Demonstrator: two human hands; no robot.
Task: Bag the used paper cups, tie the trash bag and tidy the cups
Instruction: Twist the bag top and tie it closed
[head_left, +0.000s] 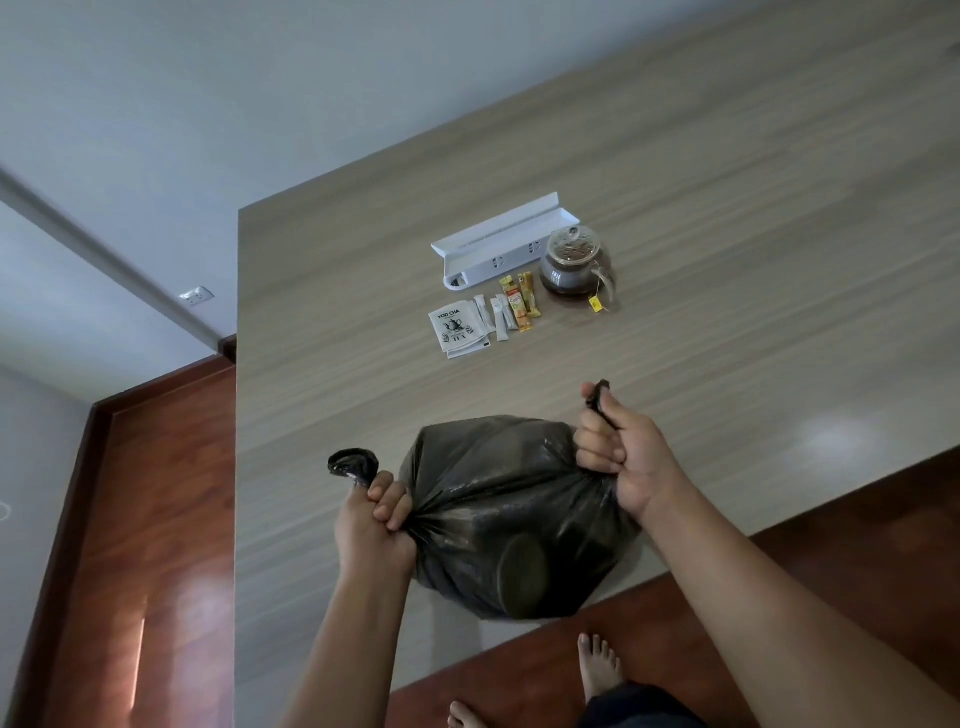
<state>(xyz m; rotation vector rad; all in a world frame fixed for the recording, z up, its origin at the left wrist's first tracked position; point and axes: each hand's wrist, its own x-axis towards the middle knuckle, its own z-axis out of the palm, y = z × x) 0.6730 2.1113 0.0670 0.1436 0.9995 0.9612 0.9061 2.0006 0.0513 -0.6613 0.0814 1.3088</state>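
Black, see-through plastic trash bag (511, 514) sits on the near edge of the long grey-brown wooden table (675, 182). It is one bag, full and round. Through its thin skin one round cup shape (521, 574) shows near the bottom; how many cups are inside cannot be told.

Two hands hold the bag. The left hand (375, 525) has its fingers curled tight round one bunched corner of the bag, and the loose end (354, 464) of that corner sticks up above the fist. The right hand (618, 457) has its fingers curled tight round the other bunched corner, and a small black tip (600, 395) pokes out past the fingers. The two corners are pulled apart, one to each side of the bag.

Farther back on the table lies one white plastic power strip with a little shelf (501, 244). Just beside it stands one round glass teapot (574, 260) with a lid. Dark tea is inside it, and one yellow tea-bag tag (595, 303) hangs outside by the handle.

In front of the strip lie small packets in a row: two flat white tea envelopes (460, 330), stacked one partly on the other, three thin white stick packets (493, 314), and three orange and yellow stick packets (521, 301).

Two bare feet (597, 670) stand on the red-brown wooden floor (156, 519) below. One white wall socket (196, 295) is on the pale wall at the left.
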